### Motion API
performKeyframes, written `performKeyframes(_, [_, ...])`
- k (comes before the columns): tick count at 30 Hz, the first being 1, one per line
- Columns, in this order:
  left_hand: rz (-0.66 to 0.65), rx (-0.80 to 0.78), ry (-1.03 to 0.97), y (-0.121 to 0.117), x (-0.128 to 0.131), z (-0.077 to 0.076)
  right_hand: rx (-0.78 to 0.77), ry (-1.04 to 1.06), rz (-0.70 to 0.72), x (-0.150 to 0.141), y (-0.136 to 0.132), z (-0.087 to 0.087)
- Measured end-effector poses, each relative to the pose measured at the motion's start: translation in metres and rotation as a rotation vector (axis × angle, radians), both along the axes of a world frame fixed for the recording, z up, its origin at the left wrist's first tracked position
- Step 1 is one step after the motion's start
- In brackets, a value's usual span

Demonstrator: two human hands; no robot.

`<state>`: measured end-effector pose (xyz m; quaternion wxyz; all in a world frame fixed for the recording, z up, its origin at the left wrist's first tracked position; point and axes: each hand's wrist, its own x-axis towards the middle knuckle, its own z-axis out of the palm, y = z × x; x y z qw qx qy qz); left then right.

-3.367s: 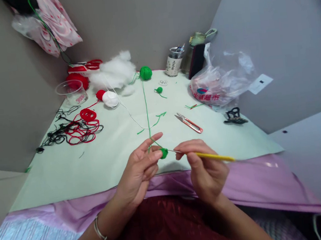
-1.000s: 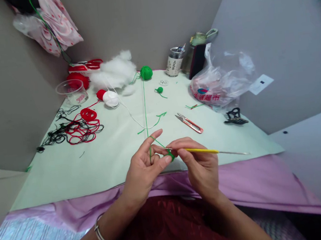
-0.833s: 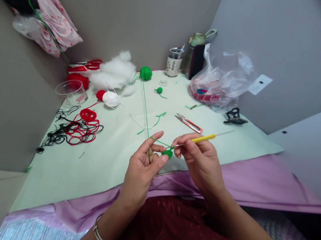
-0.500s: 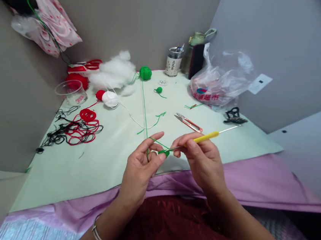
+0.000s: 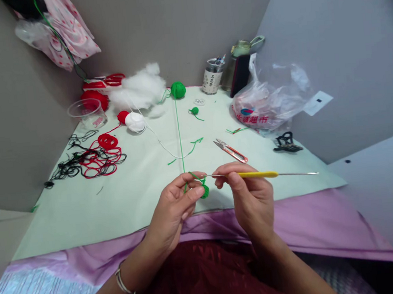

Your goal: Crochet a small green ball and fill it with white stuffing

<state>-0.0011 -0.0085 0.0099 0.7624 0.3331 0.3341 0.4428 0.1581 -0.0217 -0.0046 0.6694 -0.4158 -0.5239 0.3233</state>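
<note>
Between thumb and fingers, my left hand (image 5: 177, 200) pinches a small round green crochet piece (image 5: 205, 192). Green yarn (image 5: 180, 134) loops over the left index finger and runs back to a green yarn ball (image 5: 178, 90) at the far edge. My right hand (image 5: 252, 192) is closed around a crochet hook (image 5: 259, 174) with a yellow handle. The hook's thin tip reaches left to the yarn just above the green piece. Its other metal end sticks out to the right.
Orange thread snips (image 5: 231, 151) lie beyond my right hand. White stuffing (image 5: 141, 89), a clear plastic cup (image 5: 87, 114) and tangled red and black yarn (image 5: 95, 157) are on the left. A plastic bag (image 5: 269, 102) and a black hair clip (image 5: 287, 143) are on the right.
The hook has swung from sloping up rightward to nearly level, tilting slightly down at its right end. My left index finger has come down closer to the hook tip, and more of the green piece shows.
</note>
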Motion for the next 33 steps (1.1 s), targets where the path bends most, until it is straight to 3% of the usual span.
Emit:
performKeyframes(5, [0.024,-0.025,-0.011,0.001,0.001,0.001,0.02,0.09,-0.01,0.002,-0.004,0.003])
performKeyframes(10, [0.032,-0.028,-0.006,0.001,0.001,0.0,0.042,0.041,0.05,0.0,-0.007,0.005])
performKeyframes(19, [0.037,-0.018,0.02,0.0,0.002,0.002,0.038,-0.003,0.038,0.001,-0.005,0.003])
performKeyframes(27, [0.053,0.064,0.087,-0.003,0.0,-0.011,0.073,-0.134,0.038,-0.001,-0.01,0.003])
performKeyframes(33, [0.05,0.088,0.089,-0.002,-0.001,-0.007,-0.009,0.037,0.161,-0.002,-0.006,-0.002])
